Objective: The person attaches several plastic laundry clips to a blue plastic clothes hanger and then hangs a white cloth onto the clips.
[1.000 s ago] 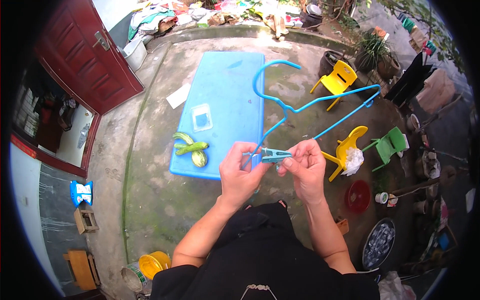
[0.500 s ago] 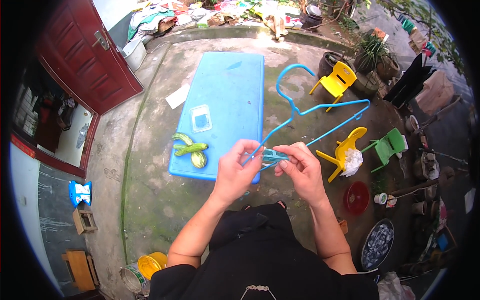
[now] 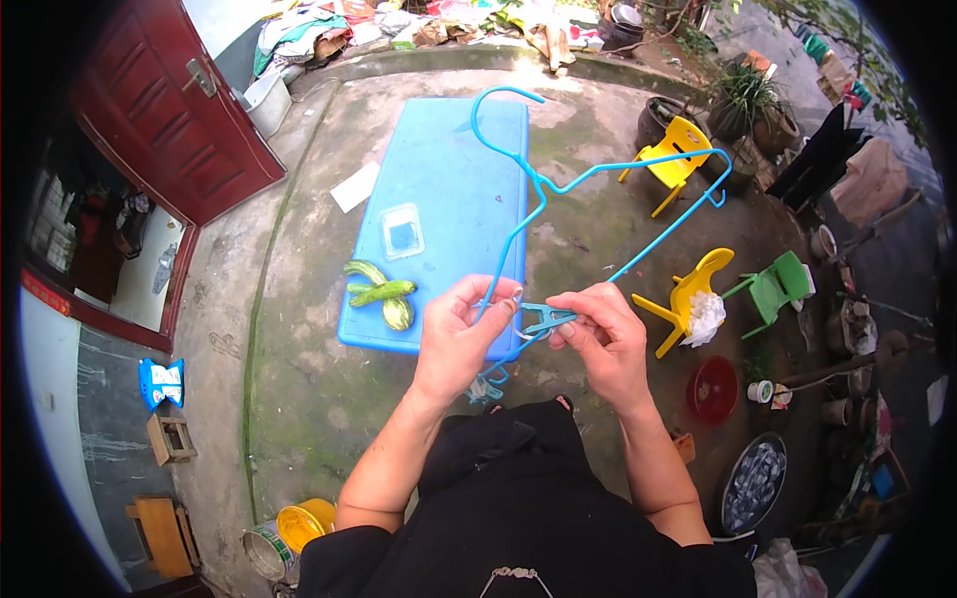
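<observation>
A blue wire clothes hanger [image 3: 646,242] rises from between my hands, its hook over the blue table in the view. My left hand [image 3: 459,339] is closed on the hanger's wire, thumb and fingers beside a teal clothespin [image 3: 546,317]. My right hand [image 3: 603,344] pinches that clothespin from the right. Below my hands hangs the hanger's lower end, with another pale blue clip [image 3: 480,393] partly visible. Behind them, zucchini and pale striped squash [image 3: 397,314] lie on the table [image 3: 459,169], beside a clear container [image 3: 402,231] holding something blue.
Yellow chairs [image 3: 688,294] and a green chair [image 3: 783,279] stand right, near a red basin [image 3: 712,389] and metal tub [image 3: 756,478]. An open red door [image 3: 169,110] is at left. Buckets [image 3: 304,523] and a wooden stool [image 3: 171,439] are lower left; piled bags [image 3: 329,30] line the back.
The hanger has swung, its hook now farther up and left over the table. Its lower end with a clip shows below my hands. My left hand has moved slightly left; both still grip.
</observation>
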A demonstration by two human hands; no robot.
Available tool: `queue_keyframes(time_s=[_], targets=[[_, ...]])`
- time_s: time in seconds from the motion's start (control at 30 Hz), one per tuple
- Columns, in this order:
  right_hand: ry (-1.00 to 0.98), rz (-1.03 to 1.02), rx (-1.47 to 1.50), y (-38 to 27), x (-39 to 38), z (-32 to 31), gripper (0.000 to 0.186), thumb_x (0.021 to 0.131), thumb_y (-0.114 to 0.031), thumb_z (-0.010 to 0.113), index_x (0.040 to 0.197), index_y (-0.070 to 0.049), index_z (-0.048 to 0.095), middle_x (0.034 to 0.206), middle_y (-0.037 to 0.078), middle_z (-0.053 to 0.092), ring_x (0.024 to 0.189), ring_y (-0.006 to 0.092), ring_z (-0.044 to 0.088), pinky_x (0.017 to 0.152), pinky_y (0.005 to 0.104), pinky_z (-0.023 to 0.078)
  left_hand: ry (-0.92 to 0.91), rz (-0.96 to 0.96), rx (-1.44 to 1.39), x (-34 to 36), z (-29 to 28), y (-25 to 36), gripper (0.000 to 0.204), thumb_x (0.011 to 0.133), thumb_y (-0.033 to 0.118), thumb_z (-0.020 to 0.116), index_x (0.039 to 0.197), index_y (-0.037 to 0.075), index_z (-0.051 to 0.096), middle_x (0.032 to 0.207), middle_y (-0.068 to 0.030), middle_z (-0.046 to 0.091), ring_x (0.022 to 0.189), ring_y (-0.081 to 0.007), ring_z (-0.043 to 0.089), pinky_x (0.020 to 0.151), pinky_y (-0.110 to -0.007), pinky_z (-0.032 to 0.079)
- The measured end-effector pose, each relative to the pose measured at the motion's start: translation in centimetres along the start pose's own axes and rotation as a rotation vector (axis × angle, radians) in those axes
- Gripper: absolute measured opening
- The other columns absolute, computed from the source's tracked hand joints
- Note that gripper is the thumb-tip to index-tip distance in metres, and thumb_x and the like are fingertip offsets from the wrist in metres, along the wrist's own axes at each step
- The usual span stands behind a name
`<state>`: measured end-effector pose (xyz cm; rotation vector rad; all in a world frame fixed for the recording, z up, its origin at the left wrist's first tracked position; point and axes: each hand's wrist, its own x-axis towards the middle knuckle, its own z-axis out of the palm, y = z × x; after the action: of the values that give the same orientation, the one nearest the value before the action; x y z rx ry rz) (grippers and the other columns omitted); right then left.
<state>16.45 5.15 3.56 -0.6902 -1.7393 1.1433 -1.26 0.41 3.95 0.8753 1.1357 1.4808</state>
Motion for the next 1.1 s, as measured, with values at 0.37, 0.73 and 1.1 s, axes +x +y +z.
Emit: queue_keyframes(time_s=[0.37,0.73,1.1], targets=[[0.068,-0.010,-0.126,0.3,-0.1,1.0,0.019,0.084,0.003,0.058,0.103,0.003,0.062,0.093,0.007,0.050,0.071,0.0115,0.060,0.061,0.0209,0.049,-0.123,0.041,0.149,-0.2,-0.6,0.3,0.024,0.083,0.001,0.061,0.107,-0.002,0.059,0.086,0.0014,0.057,0.060,0.0031,0.043,0.052,-0.014,0.035],[0.152,-0.135,-0.207,1.0,0.2,2.2,0.022,0.082,0.006,0.056,0.102,0.001,0.062,0.091,0.008,0.052,0.070,0.0132,0.062,0.059,0.0230,0.049,-0.074,0.096,0.293,-0.9,-0.4,0.7,0.030,0.077,-0.006,0.063,0.107,-0.002,0.060,0.081,0.0035,0.052,0.053,0.0019,0.032,0.048,-0.015,0.028],[0.243,-0.082,-0.076,1.4,0.7,3.9,0.026,0.079,0.008,0.058,0.103,0.000,0.062,0.090,0.007,0.053,0.070,0.0130,0.064,0.059,0.0228,0.049,0.210,0.389,0.423,-1.0,0.3,-1.0,0.028,0.078,-0.007,0.064,0.105,-0.002,0.063,0.085,0.0021,0.056,0.058,0.0008,0.040,0.050,-0.015,0.032]])
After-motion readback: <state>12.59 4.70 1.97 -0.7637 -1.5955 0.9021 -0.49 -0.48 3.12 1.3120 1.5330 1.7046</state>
